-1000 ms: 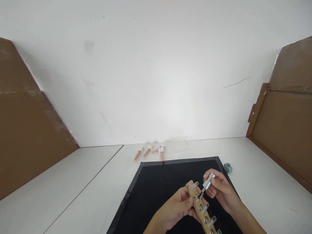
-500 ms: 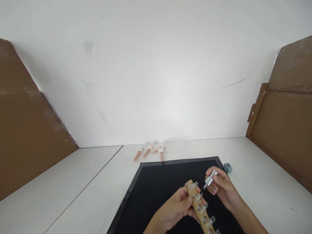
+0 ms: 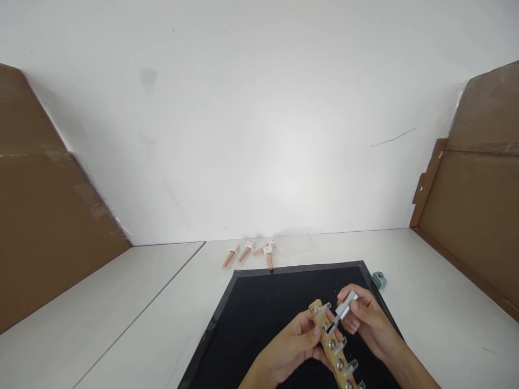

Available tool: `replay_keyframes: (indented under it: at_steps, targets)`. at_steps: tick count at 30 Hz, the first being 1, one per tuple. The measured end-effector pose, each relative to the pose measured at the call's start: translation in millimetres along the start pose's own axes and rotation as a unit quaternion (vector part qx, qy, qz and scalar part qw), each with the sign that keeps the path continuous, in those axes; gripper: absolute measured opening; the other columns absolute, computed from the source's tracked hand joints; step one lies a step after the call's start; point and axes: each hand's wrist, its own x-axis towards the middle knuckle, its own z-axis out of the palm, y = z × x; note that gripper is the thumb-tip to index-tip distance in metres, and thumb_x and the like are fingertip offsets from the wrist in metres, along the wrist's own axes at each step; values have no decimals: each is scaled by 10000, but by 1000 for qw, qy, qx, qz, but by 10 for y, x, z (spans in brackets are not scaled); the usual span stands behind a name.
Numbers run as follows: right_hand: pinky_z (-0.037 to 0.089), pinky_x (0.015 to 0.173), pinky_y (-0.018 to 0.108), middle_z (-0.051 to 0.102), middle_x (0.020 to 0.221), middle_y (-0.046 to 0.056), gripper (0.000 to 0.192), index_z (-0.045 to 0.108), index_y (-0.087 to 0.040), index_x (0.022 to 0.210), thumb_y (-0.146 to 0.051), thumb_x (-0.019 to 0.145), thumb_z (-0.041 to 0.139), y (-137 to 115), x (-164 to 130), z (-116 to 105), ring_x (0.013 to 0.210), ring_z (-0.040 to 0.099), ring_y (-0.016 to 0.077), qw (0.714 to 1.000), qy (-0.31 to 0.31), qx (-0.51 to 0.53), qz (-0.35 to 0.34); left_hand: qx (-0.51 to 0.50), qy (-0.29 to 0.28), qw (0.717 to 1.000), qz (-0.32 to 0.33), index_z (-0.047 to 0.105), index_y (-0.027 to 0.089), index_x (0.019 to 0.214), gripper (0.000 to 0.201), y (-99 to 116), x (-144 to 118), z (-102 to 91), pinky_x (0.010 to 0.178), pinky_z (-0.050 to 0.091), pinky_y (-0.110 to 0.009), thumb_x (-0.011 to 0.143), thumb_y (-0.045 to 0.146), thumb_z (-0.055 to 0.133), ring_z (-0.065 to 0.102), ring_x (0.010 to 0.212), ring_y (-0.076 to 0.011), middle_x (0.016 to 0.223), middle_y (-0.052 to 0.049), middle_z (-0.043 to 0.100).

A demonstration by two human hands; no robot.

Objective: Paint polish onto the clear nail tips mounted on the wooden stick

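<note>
My left hand grips a tan wooden strip that carries a row of clear nail tips on metal studs. It is held over a black mat. My right hand pinches a silver-capped polish brush. The dark bristle end touches the second clear tip from the strip's far end.
Several pink practice fingers lie on the white table just beyond the mat's far edge. A small teal bottle stands at the mat's right corner. Brown cardboard panels flank both sides, and a white wall is behind.
The brush lifted away from the strip half a second ago and has come back down onto a clear tip. The left hand and strip barely moved.
</note>
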Motion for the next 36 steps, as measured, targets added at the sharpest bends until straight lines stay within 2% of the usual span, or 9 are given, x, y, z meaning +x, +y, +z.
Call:
replay_keyframes:
  at_steps: [6,12,18,27,30,36]
  targets:
    - [251,421,212,406,437,-73,310,725,-162,740,-451,664,809,-6,0,-10,408,293,67,1000,-2,-7,0,-2,0,1000,0,673,150,878,385,-7,-9,-13,596,507,-234,639,428,790,656,623,-127,732,-51,711]
    - [266,429,211,360,431,-85,286,726,-178,754,-443,678,802,3,15,-30,416,268,69,1000,13,1,-11,-21,8,1000,-6,674,163,906,376,-15,-42,-37,627,496,-259,638,394,803,681,710,-165,757,-44,715]
    - [274,435,205,359,443,-83,253,734,-199,764,-440,707,783,-33,15,-48,426,266,70,999,23,3,-29,-23,7,1000,-9,691,159,889,399,19,-79,-27,610,490,-244,604,409,818,673,678,-146,754,-44,715]
    - [274,417,194,442,449,-61,261,776,-210,763,-440,649,825,-30,3,-60,404,327,57,999,-26,-31,-36,-14,26,999,-12,697,157,871,399,28,-22,1,622,529,-232,595,416,822,679,667,-122,742,-42,724]
    - [275,419,193,469,463,-52,243,780,-210,763,-423,656,826,-24,7,-74,408,340,55,998,-27,-38,-38,-20,25,999,-13,703,165,867,393,31,-15,11,633,536,-234,589,415,825,691,680,-127,744,-38,729]
    - [299,435,196,410,456,-71,229,773,-219,782,-425,686,804,-18,27,-97,419,322,60,998,-11,-33,-49,-33,30,999,-15,715,183,876,372,27,-45,-1,635,535,-232,591,394,828,703,698,-133,738,-31,736]
